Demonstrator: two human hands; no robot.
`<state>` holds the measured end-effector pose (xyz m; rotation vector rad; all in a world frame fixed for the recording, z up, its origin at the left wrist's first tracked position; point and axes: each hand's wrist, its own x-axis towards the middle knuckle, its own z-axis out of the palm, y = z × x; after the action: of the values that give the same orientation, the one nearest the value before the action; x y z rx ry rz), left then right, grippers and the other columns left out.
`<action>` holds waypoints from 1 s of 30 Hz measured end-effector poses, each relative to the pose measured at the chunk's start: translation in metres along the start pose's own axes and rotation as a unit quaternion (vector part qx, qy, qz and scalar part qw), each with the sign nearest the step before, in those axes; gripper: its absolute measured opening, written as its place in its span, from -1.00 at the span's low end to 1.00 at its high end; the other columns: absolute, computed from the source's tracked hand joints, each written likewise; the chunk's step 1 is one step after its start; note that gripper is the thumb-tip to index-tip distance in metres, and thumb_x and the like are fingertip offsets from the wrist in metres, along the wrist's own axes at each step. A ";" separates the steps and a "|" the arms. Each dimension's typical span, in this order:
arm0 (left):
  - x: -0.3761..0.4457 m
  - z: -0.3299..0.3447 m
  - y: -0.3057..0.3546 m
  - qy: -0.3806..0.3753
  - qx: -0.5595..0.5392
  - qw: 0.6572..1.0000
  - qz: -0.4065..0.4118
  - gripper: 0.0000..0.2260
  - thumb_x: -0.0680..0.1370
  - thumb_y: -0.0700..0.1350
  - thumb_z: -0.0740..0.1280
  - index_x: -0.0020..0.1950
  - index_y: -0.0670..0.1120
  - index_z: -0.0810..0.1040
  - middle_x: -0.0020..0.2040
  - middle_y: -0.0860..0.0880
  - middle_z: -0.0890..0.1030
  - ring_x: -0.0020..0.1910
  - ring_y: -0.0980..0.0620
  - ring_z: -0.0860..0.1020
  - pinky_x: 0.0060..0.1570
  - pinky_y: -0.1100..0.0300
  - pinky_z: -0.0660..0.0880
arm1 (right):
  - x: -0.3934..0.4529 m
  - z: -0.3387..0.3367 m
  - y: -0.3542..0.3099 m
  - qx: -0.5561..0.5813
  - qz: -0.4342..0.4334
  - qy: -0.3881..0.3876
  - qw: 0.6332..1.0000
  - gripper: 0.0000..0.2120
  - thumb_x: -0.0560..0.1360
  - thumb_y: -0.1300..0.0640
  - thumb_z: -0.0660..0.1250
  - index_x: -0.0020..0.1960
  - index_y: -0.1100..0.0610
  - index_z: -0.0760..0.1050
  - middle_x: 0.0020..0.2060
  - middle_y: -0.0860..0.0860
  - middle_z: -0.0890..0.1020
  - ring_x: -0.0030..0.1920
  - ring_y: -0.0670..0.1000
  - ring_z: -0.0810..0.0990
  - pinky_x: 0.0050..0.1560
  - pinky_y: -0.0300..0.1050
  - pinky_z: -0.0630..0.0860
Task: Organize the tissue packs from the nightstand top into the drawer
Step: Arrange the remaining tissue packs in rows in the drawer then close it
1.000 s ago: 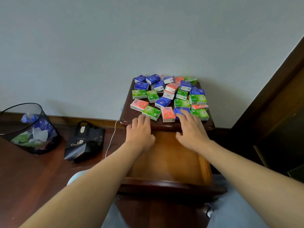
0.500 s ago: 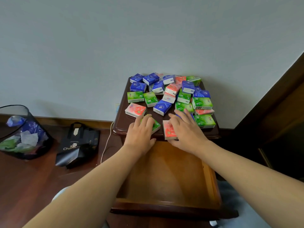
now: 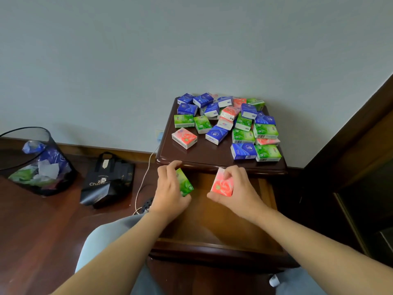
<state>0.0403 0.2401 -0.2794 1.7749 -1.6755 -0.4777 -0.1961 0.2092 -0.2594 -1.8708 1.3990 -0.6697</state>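
Hovering over the open wooden drawer [image 3: 214,222], the left hand [image 3: 170,192] had its fingers clamped on a green plastic-wrapped tissue pack [image 3: 185,184], the right hand [image 3: 236,192] on a pink one [image 3: 222,184]. The remaining blue, green and pink tissue packs [image 3: 227,122] lay heaped on the dark wooden nightstand top [image 3: 208,155].

Left of the furniture I see a black mesh wastebasket [image 3: 40,165] holding crumpled wrappers. Beside it a black paper bag [image 3: 107,182] lies on the wood floor [image 3: 42,231], near a white cable [image 3: 144,179].
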 end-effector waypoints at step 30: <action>-0.040 0.004 -0.038 0.200 -0.325 0.876 -0.296 -0.71 0.71 -0.07 0.27 0.42 0.14 0.44 0.27 0.08 0.47 0.19 0.14 0.53 0.25 0.00 0.58 | 0.078 0.169 0.000 0.097 0.287 0.129 0.944 -0.59 0.45 -0.04 0.60 0.24 0.07 0.65 0.08 0.04 0.74 0.07 0.07 0.69 0.12 -0.04 0.61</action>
<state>0.0614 0.2779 -0.3143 1.6689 -0.5510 -0.7657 -0.0475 0.1721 -0.3653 -1.1596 1.8607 -0.7319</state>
